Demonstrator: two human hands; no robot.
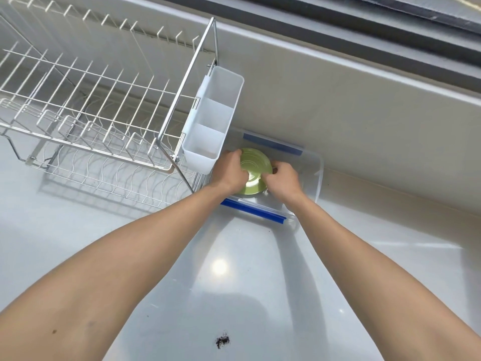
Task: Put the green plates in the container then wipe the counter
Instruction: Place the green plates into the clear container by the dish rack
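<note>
A stack of green plates [253,165] sits inside a clear plastic container [316,175] with blue clip edges, against the back wall of the counter. My left hand [230,170] grips the stack's left rim. My right hand [282,179] grips its right rim. Both hands are inside the container, and I cannot tell whether the plates rest on its floor or hang just above it. How many plates are in the stack is hidden.
A white wire dish rack [99,113] stands at the left, with a white cutlery holder [212,118] hanging on its side just above the container. A small dark pile of crumbs [222,341] lies on the grey counter [247,269] near me.
</note>
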